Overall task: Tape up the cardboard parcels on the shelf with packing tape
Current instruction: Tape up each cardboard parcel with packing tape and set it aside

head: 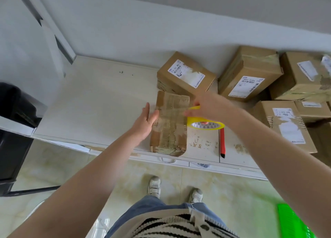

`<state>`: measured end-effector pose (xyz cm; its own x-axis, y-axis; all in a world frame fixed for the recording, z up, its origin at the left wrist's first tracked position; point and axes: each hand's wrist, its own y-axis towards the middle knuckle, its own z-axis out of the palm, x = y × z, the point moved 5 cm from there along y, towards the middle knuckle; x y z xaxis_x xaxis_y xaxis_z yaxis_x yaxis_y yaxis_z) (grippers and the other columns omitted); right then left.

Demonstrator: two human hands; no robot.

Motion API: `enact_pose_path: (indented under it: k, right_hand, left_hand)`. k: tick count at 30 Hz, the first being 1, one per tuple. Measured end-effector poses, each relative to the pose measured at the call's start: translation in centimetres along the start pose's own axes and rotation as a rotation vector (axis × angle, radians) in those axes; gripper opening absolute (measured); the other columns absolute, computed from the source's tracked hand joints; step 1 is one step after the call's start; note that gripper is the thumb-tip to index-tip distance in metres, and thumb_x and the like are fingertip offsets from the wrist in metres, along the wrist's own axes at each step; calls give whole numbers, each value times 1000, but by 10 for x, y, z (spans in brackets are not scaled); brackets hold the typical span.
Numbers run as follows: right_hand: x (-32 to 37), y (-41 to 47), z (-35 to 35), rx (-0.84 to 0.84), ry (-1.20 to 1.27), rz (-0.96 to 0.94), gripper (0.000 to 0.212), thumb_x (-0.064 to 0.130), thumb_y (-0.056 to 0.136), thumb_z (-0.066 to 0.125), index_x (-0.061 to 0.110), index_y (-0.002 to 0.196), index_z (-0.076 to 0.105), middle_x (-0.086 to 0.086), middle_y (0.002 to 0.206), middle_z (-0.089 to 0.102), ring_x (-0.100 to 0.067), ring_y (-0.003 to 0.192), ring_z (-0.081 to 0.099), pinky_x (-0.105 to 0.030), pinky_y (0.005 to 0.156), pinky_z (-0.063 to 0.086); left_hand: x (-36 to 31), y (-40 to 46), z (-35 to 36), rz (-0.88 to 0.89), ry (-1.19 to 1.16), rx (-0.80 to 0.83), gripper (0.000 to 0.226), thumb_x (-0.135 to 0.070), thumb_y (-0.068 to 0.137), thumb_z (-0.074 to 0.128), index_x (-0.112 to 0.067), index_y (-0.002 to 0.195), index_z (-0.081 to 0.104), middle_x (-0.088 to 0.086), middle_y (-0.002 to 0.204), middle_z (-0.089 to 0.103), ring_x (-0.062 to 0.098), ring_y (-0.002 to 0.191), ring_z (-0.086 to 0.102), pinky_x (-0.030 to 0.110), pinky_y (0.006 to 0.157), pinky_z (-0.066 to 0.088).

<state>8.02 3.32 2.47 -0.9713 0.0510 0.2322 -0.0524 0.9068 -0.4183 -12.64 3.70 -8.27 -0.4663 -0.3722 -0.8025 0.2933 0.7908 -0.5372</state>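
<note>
We see brown cardboard parcel, yellow-cored tape roll, red cutter with black tip, white shelf, white labels on brown boxes, black-and-white striped top, green object.

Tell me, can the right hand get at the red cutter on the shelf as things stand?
Probably not at once: the right hand is holding the yellow tape roll. The red cutter lies uncovered just beside it, so nothing blocks the way.

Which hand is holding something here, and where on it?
The right hand holds the yellow-cored roll of clear packing tape, fingers through its core. The left hand holds nothing, lying flat on the worn flat cardboard parcel.
</note>
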Motion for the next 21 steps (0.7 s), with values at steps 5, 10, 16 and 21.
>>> enact_pose_path:
  k: [5,10,16,21]
  right_hand:
    - [-7,5,35,40,-66,124,56,65,85,59,13,66,49,0,62,57,-17,63,55,-28,51,33]
    - [-22,5,48,70,125,178,54,64,84,61,14,65,57,2,54,60,-9,53,56,-26,51,35]
    - [-29,15,48,70,147,136,58,67,82,61,11,67,66,-2,60,63,-13,59,58,-27,57,41]
    - [-37,16,61,71,317,184,55,66,77,68,11,77,71,-4,69,68,-17,68,65,-34,67,50]
  left_hand:
    - [-6,-3,13,-117,-242,21,67,-61,97,37,-27,154,31,-1,156,38,22,143,36,45,120,24]
    - [-12,0,24,-51,-78,-34,71,-74,79,60,-21,127,60,-2,115,70,18,108,65,39,98,50]
    - [-13,0,19,-40,-93,-39,33,-53,91,61,-26,109,66,-10,100,70,10,96,64,24,76,45]
    - [-15,1,23,-63,-153,-20,33,-51,92,61,-26,114,65,-13,99,69,7,95,64,20,70,45]
